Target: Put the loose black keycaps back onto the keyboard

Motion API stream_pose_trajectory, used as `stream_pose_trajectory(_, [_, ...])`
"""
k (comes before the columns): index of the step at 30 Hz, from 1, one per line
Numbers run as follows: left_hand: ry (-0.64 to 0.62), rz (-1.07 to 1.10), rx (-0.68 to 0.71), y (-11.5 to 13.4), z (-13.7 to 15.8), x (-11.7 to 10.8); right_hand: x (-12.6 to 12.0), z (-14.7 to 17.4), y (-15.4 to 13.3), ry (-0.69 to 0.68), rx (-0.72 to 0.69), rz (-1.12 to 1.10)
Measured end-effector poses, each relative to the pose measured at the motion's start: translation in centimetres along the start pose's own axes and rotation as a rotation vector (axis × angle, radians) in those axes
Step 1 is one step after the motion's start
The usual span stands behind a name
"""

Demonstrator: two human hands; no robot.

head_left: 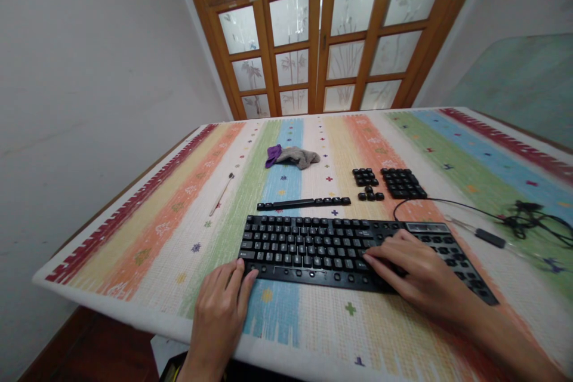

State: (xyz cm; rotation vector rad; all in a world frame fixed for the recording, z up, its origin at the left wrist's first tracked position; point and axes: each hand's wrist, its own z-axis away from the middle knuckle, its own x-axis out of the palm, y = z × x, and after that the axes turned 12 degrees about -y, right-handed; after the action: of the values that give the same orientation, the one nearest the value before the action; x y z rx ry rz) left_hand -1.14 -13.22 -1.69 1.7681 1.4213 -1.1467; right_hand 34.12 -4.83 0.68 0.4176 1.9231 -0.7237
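A black keyboard [308, 245] lies on the striped tablecloth, its letter keys in place. Its bottom row and right-hand sections show bare sockets [447, 250]. At the lower left corner of the keyboard, my left hand [221, 298] is closed, with thumb and index finger against the edge. My right hand [407, 265] rests over the right end of the letter block, fingers drawn together on a wide key [363, 264] there; its fingertips are partly hidden. Behind the keyboard lies a row of loose keycaps [299, 203] with a long space bar among them.
Loose keycaps stand grouped as a number pad [403, 182], a small block [365, 177] and arrow keys [370, 194]. A grey and purple cloth [295, 157] lies farther back, a thin brush [221, 194] at left. Right are a black-handled tool [490, 237] and coiled cable [528, 218].
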Motion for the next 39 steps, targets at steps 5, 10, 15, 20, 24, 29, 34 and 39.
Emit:
stream_pose_trajectory(5, [-0.002, 0.056, -0.066, 0.2, 0.8, 0.6, -0.2, -0.1, -0.2, -0.001, -0.014, 0.0])
stream_pose_trajectory(10, [0.018, 0.207, -0.066, -0.7, -0.1, -0.2, -0.3, -0.2, -0.4, -0.008, -0.009, 0.012])
stream_pose_trajectory(15, [0.011, 0.301, -0.05, -2.8, -3.6, -2.3, -0.2, -0.1, -0.4, -0.018, -0.015, 0.015])
stream_pose_trajectory(20, [-0.097, 0.385, -0.047, -5.7, -8.6, -1.7, -0.2, -0.2, -0.5, 0.004, -0.02, 0.017])
stream_pose_trajectory(24, [-0.397, 0.481, 0.0, -7.6, -12.5, 0.6, -0.5, -0.3, -0.7, 0.006, -0.02, 0.031])
stream_pose_trajectory(29, [-0.492, 0.5, 0.061, -8.3, -15.3, 2.8, -0.5, -0.4, -0.8, 0.011, -0.015, 0.042])
stream_pose_trajectory(34, [-0.587, 0.524, 0.104, -8.6, -16.5, 3.2, -0.2, -0.3, -0.6, 0.014, -0.017, 0.041])
stream_pose_trajectory(39, [-0.616, 0.554, 0.083, -8.7, -16.9, 3.4, -0.3, -0.3, -0.6, -0.014, -0.006, 0.045])
